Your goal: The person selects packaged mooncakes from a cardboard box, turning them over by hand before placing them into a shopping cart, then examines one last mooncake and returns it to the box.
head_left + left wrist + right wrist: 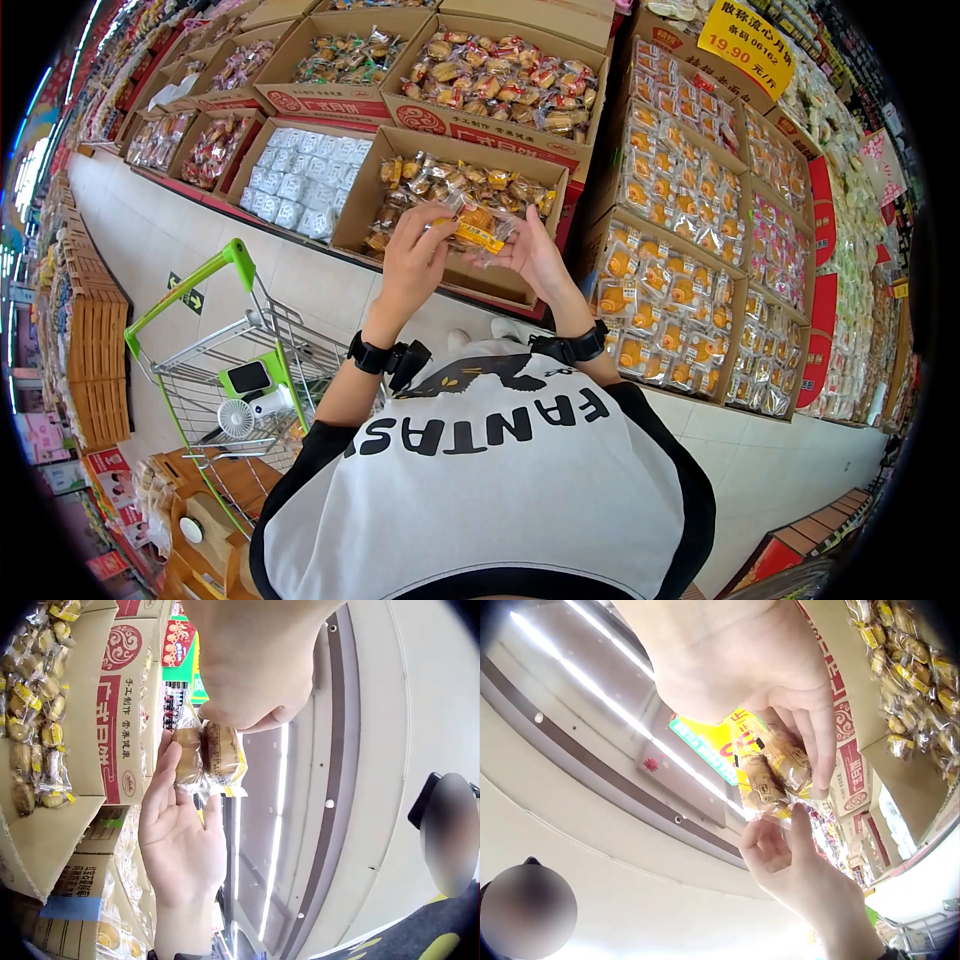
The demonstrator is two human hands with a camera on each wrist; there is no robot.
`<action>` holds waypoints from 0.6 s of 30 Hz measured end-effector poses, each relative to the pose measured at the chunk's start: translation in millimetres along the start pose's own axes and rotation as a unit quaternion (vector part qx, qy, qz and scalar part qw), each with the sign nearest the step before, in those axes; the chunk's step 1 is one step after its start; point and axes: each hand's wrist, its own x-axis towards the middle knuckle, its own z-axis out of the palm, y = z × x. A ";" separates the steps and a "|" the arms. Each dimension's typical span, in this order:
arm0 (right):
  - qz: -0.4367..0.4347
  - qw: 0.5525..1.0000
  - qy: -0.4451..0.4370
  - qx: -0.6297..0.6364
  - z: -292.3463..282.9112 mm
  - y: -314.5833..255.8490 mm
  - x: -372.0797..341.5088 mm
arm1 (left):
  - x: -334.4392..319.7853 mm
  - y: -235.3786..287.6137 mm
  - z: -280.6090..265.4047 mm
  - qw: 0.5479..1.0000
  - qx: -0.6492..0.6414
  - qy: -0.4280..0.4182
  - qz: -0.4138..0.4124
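Both hands hold wrapped mooncakes (476,224) in clear film with yellow printing, over an open carton of similar ones (545,192). My left hand (412,250) pinches the wrapper on the left side, its thumb and forefinger together in the right wrist view. From the right, my right hand (540,262) holds the package, palm turned partly up and fingers along its edge. In the left wrist view two golden-brown mooncakes (223,750) sit face to face inside the film, the right hand (184,847) beneath them. Part of the package is hidden by the fingers.
A shopping cart (205,360) with a green handle stands at left, carrying a small white fan (236,418) and a green-edged device (252,377). Cartons of wrapped mooncakes (505,75) rise behind. Stacked trays of packaged pastries (665,290) are at right, under a yellow price sign (747,45).
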 end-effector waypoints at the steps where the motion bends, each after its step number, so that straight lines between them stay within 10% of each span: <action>1: 0.000 1.000 0.000 0.000 0.7 0.3 -0.5 | -0.2 0.2 0.1 1.000 -0.008 0.000 -0.002; 18: -0.051 0.965 0.030 -0.255 7.3 -2.8 -5.7 | -10.1 2.2 -5.0 0.993 -0.043 -0.100 -0.039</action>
